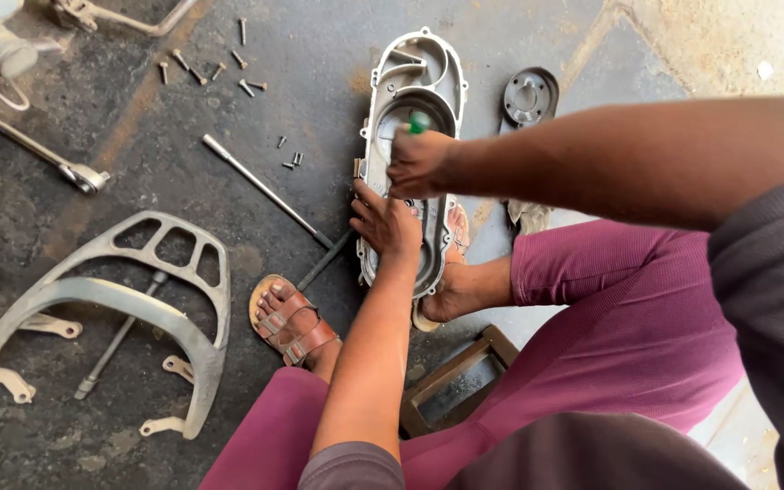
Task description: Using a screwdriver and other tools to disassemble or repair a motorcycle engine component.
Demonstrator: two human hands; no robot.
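I see the long grey metal engine cover point(413, 100) lying on the dark concrete floor point(138, 145) in the upper middle of the frame, its hollow side up. My right hand point(419, 163) is closed in a fist around a green-handled tool point(419, 122), only the green tip showing above the knuckles, held over the cover's round recess. My left hand point(385, 222) sits just below it, fingers curled over the cover's left edge and pressing on it.

My right foot point(460, 289) rests against the cover's lower end, and my left foot in a brown sandal point(290, 328) stands lower left of the cover. A thin metal rod point(265, 191) runs diagonally from the centre left toward my left hand. Loose bolts point(220, 68) are scattered in the upper left. A grey rear carrier rack point(111, 299) lies at the left edge. A small round cover plate point(528, 95) sits right of the engine cover, and a wooden stool point(455, 381) shows between my legs.
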